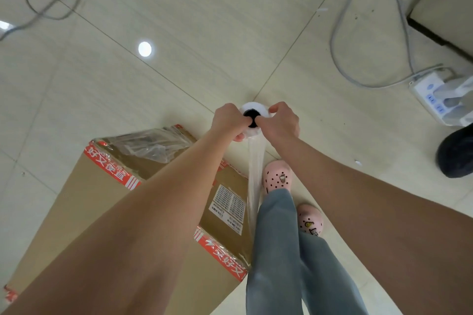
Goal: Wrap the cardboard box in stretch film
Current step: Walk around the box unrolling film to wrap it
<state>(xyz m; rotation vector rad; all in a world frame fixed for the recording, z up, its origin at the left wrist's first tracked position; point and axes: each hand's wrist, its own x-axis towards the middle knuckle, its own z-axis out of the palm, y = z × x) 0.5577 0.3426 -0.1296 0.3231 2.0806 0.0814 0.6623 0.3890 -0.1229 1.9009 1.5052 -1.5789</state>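
L hand (230, 121) & R hand (280, 123) curled round film roll (253, 106), film strip (254, 174) to cardboard box (89, 199)

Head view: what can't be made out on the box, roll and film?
Cardboard box: near end cut by the bottom edge; left forearm hides its middle.
Stretch film roll: only its end shows; left hand and right hand cover the rest.
Shipping label: print too small.
Film sheet: join to the box too faint to see.

Brown cardboard box (84, 202), red tape with white lettering (112, 169). White film roll (254, 110), black core. Pink clogs (277, 178), dark dots. Grey-blue jeans (276, 250). Cream floor tiles (204, 33).
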